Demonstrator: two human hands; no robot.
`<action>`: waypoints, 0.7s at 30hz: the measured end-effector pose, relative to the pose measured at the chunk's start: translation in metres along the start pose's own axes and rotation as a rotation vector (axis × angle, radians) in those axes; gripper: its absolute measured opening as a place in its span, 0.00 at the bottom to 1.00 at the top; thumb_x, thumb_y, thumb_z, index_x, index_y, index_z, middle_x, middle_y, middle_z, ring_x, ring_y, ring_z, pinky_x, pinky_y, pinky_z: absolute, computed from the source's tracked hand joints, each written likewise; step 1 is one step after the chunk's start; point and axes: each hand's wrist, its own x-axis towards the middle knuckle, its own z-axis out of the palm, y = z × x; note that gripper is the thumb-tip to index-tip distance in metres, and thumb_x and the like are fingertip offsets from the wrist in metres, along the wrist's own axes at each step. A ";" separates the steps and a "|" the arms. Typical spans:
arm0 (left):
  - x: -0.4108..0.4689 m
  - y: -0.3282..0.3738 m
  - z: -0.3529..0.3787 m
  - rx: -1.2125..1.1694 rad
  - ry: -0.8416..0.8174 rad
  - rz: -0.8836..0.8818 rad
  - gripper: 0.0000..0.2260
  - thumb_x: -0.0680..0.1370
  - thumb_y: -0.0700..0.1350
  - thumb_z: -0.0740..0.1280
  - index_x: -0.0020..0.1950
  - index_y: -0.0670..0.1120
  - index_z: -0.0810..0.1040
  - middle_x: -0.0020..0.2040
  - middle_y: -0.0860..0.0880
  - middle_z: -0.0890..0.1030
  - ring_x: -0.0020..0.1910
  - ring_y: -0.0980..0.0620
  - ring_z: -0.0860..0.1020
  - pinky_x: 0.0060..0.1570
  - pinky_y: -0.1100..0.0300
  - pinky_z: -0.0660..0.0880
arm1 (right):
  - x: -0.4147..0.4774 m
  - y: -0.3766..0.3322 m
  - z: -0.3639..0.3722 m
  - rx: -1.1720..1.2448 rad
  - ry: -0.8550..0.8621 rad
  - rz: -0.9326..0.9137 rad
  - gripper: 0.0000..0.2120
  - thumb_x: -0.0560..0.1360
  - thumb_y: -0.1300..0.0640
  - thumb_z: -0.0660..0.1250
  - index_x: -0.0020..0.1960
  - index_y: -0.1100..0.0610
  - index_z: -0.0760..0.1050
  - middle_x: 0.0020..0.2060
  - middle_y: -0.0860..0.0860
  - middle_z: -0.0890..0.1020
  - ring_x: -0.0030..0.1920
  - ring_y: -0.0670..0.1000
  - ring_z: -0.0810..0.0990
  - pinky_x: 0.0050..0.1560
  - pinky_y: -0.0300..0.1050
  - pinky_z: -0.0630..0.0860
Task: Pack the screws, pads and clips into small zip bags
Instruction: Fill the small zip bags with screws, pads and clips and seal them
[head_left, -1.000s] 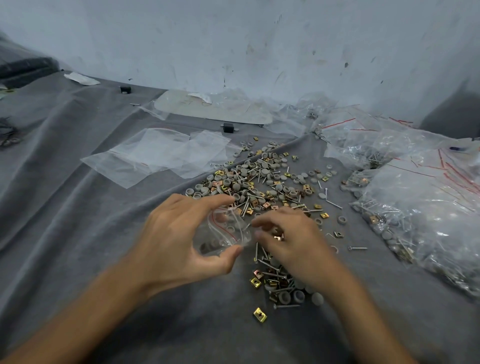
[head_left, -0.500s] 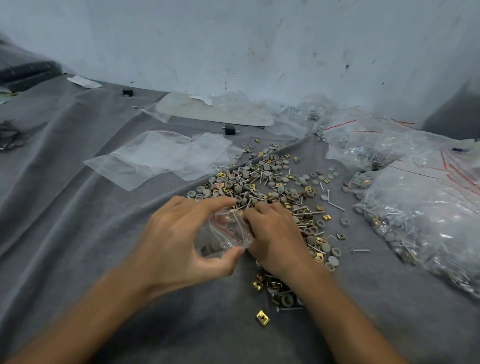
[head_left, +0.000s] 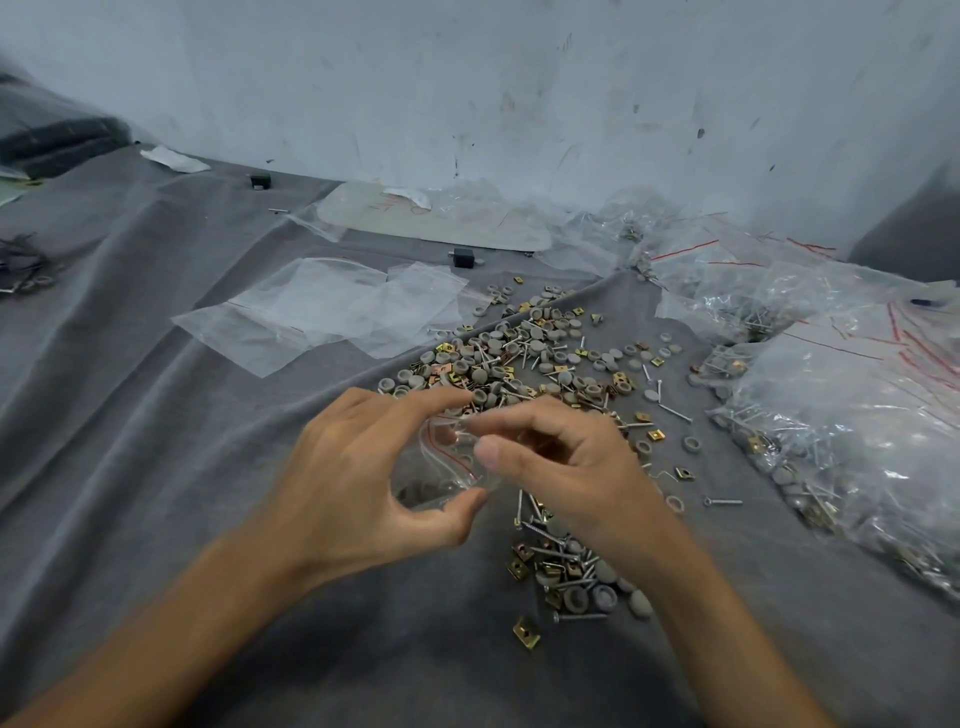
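On wrinkled grey cloth (head_left: 156, 415), the left hand (head_left: 353, 483) grips a small clear zip bag (head_left: 447, 462), crumpled and red-lined. The right hand (head_left: 566, 467) curls at its mouth; whether it holds anything is unclear. Beyond lies a loose heap (head_left: 519, 358) of round grey pads, brass clips and steel screws.

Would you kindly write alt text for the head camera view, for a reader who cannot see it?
A person's left hand holds a small clear zip bag open above a grey cloth, while the right hand pinches at its mouth. Loose screws, grey pads and brass clips lie scattered around; empty bags lie behind left, filled bags right.
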 end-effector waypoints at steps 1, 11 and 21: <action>0.001 0.000 0.000 -0.003 0.000 -0.002 0.29 0.68 0.61 0.72 0.64 0.47 0.80 0.51 0.62 0.76 0.48 0.65 0.73 0.54 0.65 0.69 | 0.002 0.001 -0.003 0.009 0.017 0.006 0.07 0.77 0.47 0.72 0.54 0.41 0.84 0.47 0.45 0.85 0.45 0.50 0.83 0.41 0.39 0.78; -0.002 0.000 0.001 -0.003 -0.024 -0.021 0.31 0.68 0.61 0.72 0.67 0.50 0.76 0.53 0.57 0.83 0.51 0.60 0.77 0.56 0.58 0.75 | 0.004 0.006 -0.003 0.018 -0.090 0.223 0.09 0.74 0.41 0.71 0.53 0.42 0.81 0.38 0.47 0.84 0.37 0.43 0.81 0.37 0.38 0.77; -0.005 -0.002 -0.004 -0.139 -0.435 -0.235 0.56 0.56 0.83 0.66 0.77 0.70 0.44 0.65 0.81 0.54 0.64 0.73 0.58 0.65 0.66 0.60 | 0.003 0.002 0.009 0.121 -0.004 0.202 0.04 0.75 0.50 0.73 0.50 0.46 0.83 0.39 0.50 0.86 0.35 0.46 0.82 0.35 0.41 0.80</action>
